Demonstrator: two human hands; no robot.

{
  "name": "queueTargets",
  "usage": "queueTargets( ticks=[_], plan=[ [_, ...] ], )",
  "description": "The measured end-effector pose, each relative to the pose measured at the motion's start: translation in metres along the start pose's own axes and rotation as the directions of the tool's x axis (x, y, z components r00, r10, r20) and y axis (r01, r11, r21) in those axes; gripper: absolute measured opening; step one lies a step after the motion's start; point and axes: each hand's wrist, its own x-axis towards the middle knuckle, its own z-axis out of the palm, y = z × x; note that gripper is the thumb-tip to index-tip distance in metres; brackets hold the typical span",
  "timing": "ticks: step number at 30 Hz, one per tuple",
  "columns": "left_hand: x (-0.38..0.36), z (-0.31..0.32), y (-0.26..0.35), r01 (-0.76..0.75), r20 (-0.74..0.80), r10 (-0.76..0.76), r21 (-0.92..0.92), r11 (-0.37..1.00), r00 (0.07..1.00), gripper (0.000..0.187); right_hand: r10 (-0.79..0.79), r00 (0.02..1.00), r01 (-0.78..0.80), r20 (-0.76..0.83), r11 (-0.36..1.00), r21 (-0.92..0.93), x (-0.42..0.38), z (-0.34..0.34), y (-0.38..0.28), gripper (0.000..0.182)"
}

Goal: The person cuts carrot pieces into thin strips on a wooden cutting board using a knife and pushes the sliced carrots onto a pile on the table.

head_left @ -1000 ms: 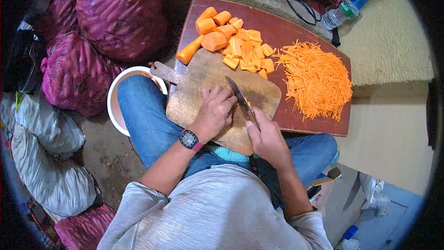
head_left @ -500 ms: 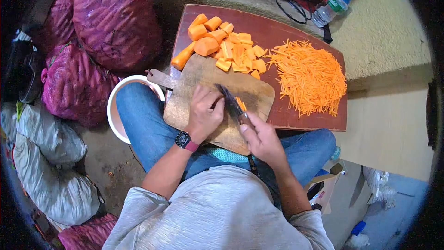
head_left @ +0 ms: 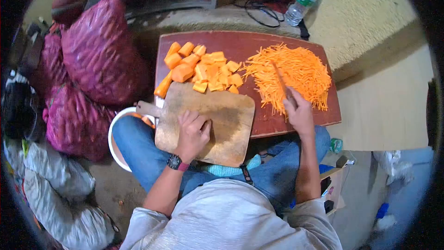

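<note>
The person sits with a wooden cutting board (head_left: 210,120) resting across the lap and partly on the reddish table (head_left: 240,46) in front. The right hand (head_left: 299,113) is closed around the handle of a knife (head_left: 280,79), whose blade lies out over the pile of carrot matchsticks (head_left: 296,71) on the right side of the table, the tip reaching into the heap. The left hand (head_left: 194,132) lies knuckles-up on the near part of the cutting board, fingers curled under, pinning it; whether anything is under the palm I cannot tell. The board's cutting area looks bare, so to my eye this is the moment of sweeping fresh strips off into the heap. Done well, the blade should stay low and nearly flat, edge turned away from the fingers, pushing with the side or spine instead of the sharp edge so the strips slide without being chopped shorter. The heap lies near the table's right edge, so a gentle push would keep strips from spilling off. The left hand does well to keep weight on the board, since it overhangs the knees. The carrot chunks (head_left: 203,67) sit just beyond the board, within easy reach, with a white bucket (head_left: 118,125) beside the left knee.
</note>
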Motion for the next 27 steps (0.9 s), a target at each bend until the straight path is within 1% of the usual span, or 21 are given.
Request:
queueTargets(
  ticks=[2,3,4,5,6,7,9,10,11,13,14,16,17,19,20,21,23,24,25,26,27],
  plan=[
    [0.007,0.003,0.003,0.025,-0.019,-0.026,-0.048,0.999,0.999,0.010,-0.082,0.997,0.082,0.001,0.994,-0.078,-0.003,0.009,-0.004,0.047],
    [0.015,0.005,0.008,-0.002,-0.006,0.002,-0.040,0.999,1.000,0.010,-0.073,0.997,0.071,-0.026,0.995,-0.066,-0.006,0.011,-0.004,0.047],
    [0.023,0.005,0.016,-0.007,-0.002,0.007,-0.089,0.996,1.000,0.011,-0.197,0.980,0.196,0.014,0.964,-0.179,-0.010,0.013,-0.004,0.048],
    [0.032,0.006,0.025,-0.009,0.003,0.009,-0.137,0.991,1.000,0.012,-0.310,0.948,0.316,0.069,0.904,-0.287,-0.014,0.016,-0.002,0.050],
    [0.045,0.006,0.035,-0.045,0.061,0.052,-0.110,0.993,0.997,0.014,-0.331,0.940,0.340,0.081,0.892,-0.299,-0.019,0.020,0.002,0.049],
    [0.062,0.008,0.046,-0.061,0.077,0.069,-0.101,0.993,0.995,0.014,-0.322,0.945,0.325,0.060,0.900,-0.291,-0.022,0.018,-0.004,0.049],
    [0.099,0.022,0.071,-0.264,0.055,0.269,-0.094,0.960,0.961,0.017,-0.314,0.936,0.352,0.159,0.863,-0.362,-0.025,0.009,-0.014,0.054],
    [0.117,0.035,0.081,-0.307,0.067,0.313,-0.090,0.947,0.947,0.020,-0.379,0.919,0.392,0.110,0.848,-0.357,-0.026,0.010,-0.013,0.052],
    [0.134,0.048,0.090,-0.349,0.079,0.356,-0.088,0.933,0.931,0.022,-0.375,0.922,0.384,0.096,0.854,-0.351,-0.027,0.010,-0.013,0.052],
    [0.164,0.083,0.091,-0.427,0.140,0.445,-0.142,0.893,0.884,0.026,-0.423,0.903,0.419,0.071,0.835,-0.358,-0.026,0.006,-0.014,0.047],
    [0.176,0.099,0.092,-0.439,0.145,0.457,-0.140,0.888,0.878,0.026,-0.400,0.913,0.401,0.077,0.849,-0.344,-0.027,0.006,-0.012,0.043],
    [0.194,0.128,0.091,-0.526,0.249,0.508,0.005,0.851,0.825,0.031,-0.376,0.923,0.378,0.082,0.848,-0.372,-0.029,-0.001,-0.014,0.042],
    [0.205,0.141,0.086,-0.531,0.255,0.513,0.003,0.847,0.820,0.031,-0.352,0.931,0.362,0.102,0.843,-0.398,-0.031,-0.003,-0.015,0.042],
    [0.223,0.162,0.076,-0.599,0.330,0.518,0.228,0.767,0.789,0.033,-0.355,0.932,0.355,0.076,0.848,-0.393,-0.031,-0.002,-0.009,0.043],
    [0.229,0.166,0.074,-0.584,0.304,0.518,0.188,0.790,0.799,0.030,-0.367,0.929,0.358,0.054,0.847,-0.392,-0.031,-0.003,-0.006,0.045],
    [0.234,0.166,0.072,-0.587,0.306,0.521,0.187,0.788,0.797,0.030,-0.365,0.930,0.354,0.051,0.849,-0.393,-0.031,-0.004,-0.006,0.045],
    [0.242,0.160,0.065,-0.562,0.224,0.522,0.178,0.808,0.823,0.028,-0.284,0.954,0.300,0.098,0.889,-0.346,-0.031,-0.005,-0.007,0.047],
    [0.243,0.160,0.056,-0.526,0.158,0.503,0.182,0.831,0.850,0.025,-0.287,0.953,0.302,0.097,0.892,-0.336,-0.030,-0.006,-0.007,0.047],
    [0.245,0.154,0.041,-0.524,0.167,0.498,0.193,0.830,0.851,0.025,-0.234,0.968,0.250,0.090,0.935,-0.250,-0.029,-0.008,-0.008,0.046],
    [0.248,0.144,0.023,-0.427,0.229,0.382,0.196,0.883,0.895,0.025,-0.182,0.979,0.195,0.091,0.967,-0.162,-0.029,-0.008,-0.006,0.046],
    [0.249,0.131,0.007,-0.322,0.285,0.258,0.206,0.924,0.923,0.025,-0.188,0.977,0.201,0.096,0.968,-0.147,-0.028,-0.006,-0.003,0.046]
  ],
)
